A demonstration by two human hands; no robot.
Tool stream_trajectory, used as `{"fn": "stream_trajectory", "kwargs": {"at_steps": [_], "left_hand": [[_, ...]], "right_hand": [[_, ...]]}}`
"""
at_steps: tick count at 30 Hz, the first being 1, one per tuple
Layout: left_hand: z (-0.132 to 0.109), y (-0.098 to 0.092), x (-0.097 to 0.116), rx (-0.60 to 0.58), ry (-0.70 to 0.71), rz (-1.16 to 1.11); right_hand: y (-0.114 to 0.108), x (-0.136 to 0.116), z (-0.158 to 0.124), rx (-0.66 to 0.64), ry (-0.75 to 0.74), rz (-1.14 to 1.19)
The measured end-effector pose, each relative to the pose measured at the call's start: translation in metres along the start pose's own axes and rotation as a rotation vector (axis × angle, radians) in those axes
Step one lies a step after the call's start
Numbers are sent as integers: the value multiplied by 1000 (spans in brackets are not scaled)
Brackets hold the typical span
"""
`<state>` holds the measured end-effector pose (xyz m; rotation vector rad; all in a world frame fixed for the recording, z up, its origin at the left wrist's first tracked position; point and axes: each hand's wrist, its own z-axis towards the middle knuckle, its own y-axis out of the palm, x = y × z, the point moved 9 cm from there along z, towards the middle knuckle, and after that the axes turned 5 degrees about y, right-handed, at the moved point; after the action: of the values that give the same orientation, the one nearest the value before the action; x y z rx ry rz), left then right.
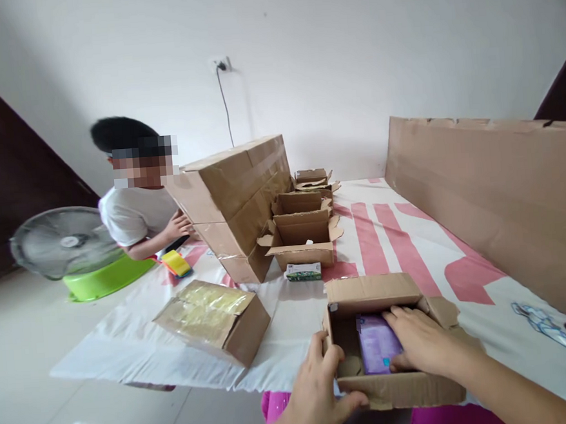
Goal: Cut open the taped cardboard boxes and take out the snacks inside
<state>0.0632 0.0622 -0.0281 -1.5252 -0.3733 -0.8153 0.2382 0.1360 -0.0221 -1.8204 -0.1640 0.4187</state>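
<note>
Left hand (320,397): closed on the near-left corner of the open box (370,291), fingers curled over the rim, thumb along the outside of the near wall. It holds the box.

Right hand (428,341): inside the box, fingers stretched out flat across the purple packet (377,344), thumb at the packet's near edge. Contact is plain; whether it grips the packet or only presses on it cannot be told.

The packet lies flat on the box floor, under the right hand's fingers and just right of the left hand's fingertips. The box stands on a striped cloth (395,230), flaps spread.

Beyond the left hand and to its left, a taped box (213,317) sits tilted on the cloth, apart from the held box. Straight beyond both hands lies a small carton (303,271), and behind it a row of open boxes (301,236) beside large stacked cartons (233,196). Right of the right hand, a long cardboard sheet (495,191) stands on edge.

Far left of the left hand, another person (132,209) leans toward the cartons, one hand at them, with a yellow tape dispenser (176,263) close by. A fan (62,240) and a green basin (108,279) stand on the floor there.
</note>
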Motion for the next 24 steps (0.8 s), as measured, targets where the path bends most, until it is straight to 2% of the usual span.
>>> {"fn": "stream_trajectory", "kwargs": {"at_steps": [3,9,15,17,20,22,24], "left_hand": [[0,0,-1,5,-30,15],[-1,-2,1,20,-46,-6],[2,1,-3,26,-59,-88],[3,-4,-4,45,-28,-106],[4,-28,-6,140,29,-75],[3,-51,-13,228,35,-13],[3,-73,-27,307,4,64]], "right_hand": [[-2,-6,-8,13,20,-59],[0,-5,-20,128,18,-69],[-5,-14,-12,168,-133,-104],[-22,-19,-17,286,-176,-124],[-68,-21,-44,601,-254,-19],[-101,-12,-72,828,-307,136],[-125,12,-96,999,-257,299]]}}
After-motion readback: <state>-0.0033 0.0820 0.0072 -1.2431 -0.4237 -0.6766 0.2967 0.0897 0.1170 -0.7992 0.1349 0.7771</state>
